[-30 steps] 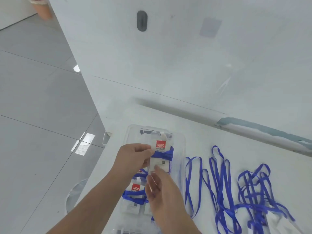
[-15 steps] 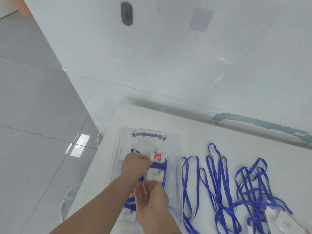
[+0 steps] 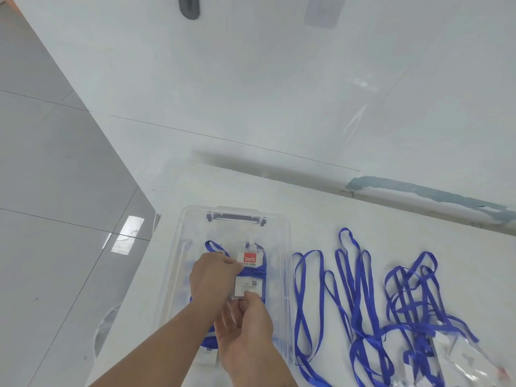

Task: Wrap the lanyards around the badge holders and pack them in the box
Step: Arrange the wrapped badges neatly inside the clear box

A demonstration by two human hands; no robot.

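Presently, 2 hands hold 1 item over the box.

Fingers: left hand (image 3: pixel 213 280) pinches the upper left edge of the wrapped badge holder (image 3: pixel 249 272), thumb tip beside the red label. Right hand (image 3: pixel 247 328) pinches the near bottom edge, thumb on the front face and fingers curled under.

Item: clear badge holder with a red-and-white insert, blue lanyard (image 3: pixel 252 271) wound across its middle. It sits inside the clear plastic box (image 3: pixel 285 247), toward the far half, low within the walls; whether it touches the floor cannot be told.

Orientation: long axis runs near-to-far along the box length. Clip end points away from the person, toward the box handle; label faces up.

Risks, as judged:
1. Wrap loosens on release, because nothing visibly fastens the band; a blue loop already strays out at the far left.
2. Holder lands askew over other wrapped holders partly hidden under the forearms.

Surroundings: several loose blue lanyards (image 3: pixel 360 297) lie on the white table (image 3: pixel 321 208) right of the box, with unwrapped holders (image 3: pixel 460 358) at the near right corner.
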